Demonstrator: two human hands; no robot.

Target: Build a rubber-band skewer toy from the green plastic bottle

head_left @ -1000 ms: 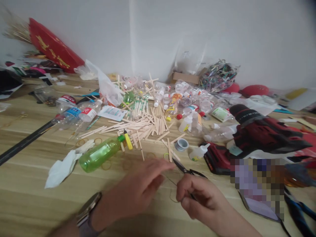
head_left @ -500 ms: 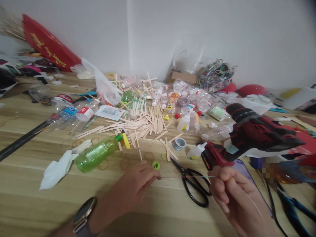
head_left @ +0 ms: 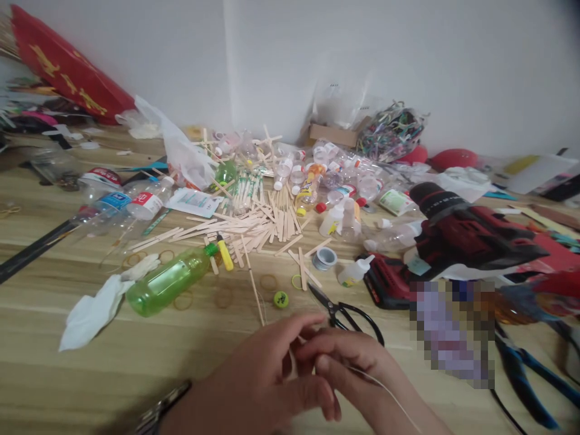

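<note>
Holding pale thread [head_left: 385,386] in right hand [head_left: 357,361], just nearer than scissors [head_left: 333,308]; curling left hand [head_left: 267,368] around its fingertips, cannot tell whether gripping; can see coloured strips [head_left: 385,133] inside clear bag [head_left: 399,124] beyond scissors, capped green bottle [head_left: 167,281] left of scissors

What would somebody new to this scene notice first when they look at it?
Probably the bulky red-and-black power drill at the right, and the green bottle lying on its side left of centre. Wooden sticks spread across the middle of the table. Nearest the camera, the left hand and right hand meet at bottom centre, a thin thread running across the right one.
</note>
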